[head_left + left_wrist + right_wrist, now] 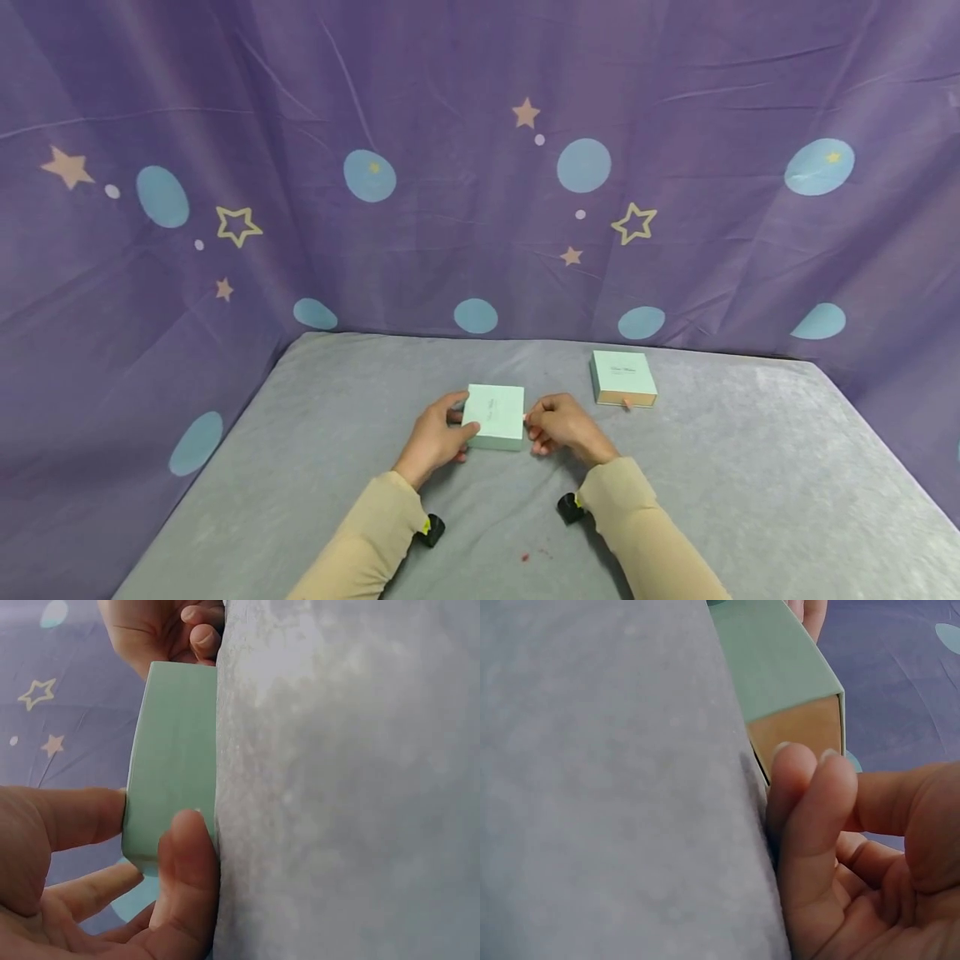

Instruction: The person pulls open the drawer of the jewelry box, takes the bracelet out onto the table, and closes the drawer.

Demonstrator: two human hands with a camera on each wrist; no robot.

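One green box sits on the grey cloth, its left end gripped by the left hand, thumb and fingers parted around it, while the right hand has its fingertips drawn together at the tan end, seemingly pinching a small tab they mostly hide. Too loose a left grip could let any tug drag the whole box; too hard a squeeze could jam it, and a sharp pull might tear the tab.
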